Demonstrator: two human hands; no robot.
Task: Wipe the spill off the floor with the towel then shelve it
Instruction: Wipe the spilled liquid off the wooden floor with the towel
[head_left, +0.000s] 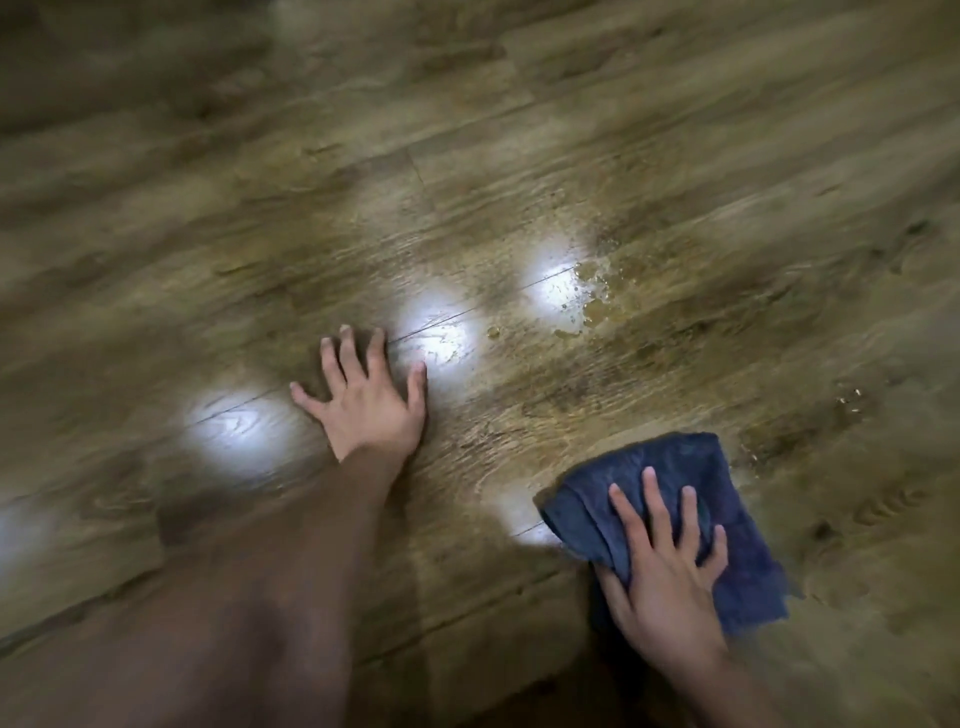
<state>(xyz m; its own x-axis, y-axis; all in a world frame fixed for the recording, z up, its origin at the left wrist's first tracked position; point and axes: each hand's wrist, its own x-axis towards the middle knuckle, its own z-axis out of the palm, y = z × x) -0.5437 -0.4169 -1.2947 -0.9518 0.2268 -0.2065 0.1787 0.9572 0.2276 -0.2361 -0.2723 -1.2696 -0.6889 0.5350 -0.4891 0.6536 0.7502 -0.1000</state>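
The right hand (670, 561) presses spread fingers (655, 499) flat on the blue towel (727, 519), near right on the floor (208, 208). The left hand (363, 400) rests with fingers splayed, holding nothing. The spill (592, 296) lies farther away, apart from the towel.

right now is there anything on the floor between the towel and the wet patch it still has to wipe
Nothing visible. The towel, pressed flat under the right hand, has bare wood floor between it and the puddle further away. The left hand rests off to the left, outside that path.
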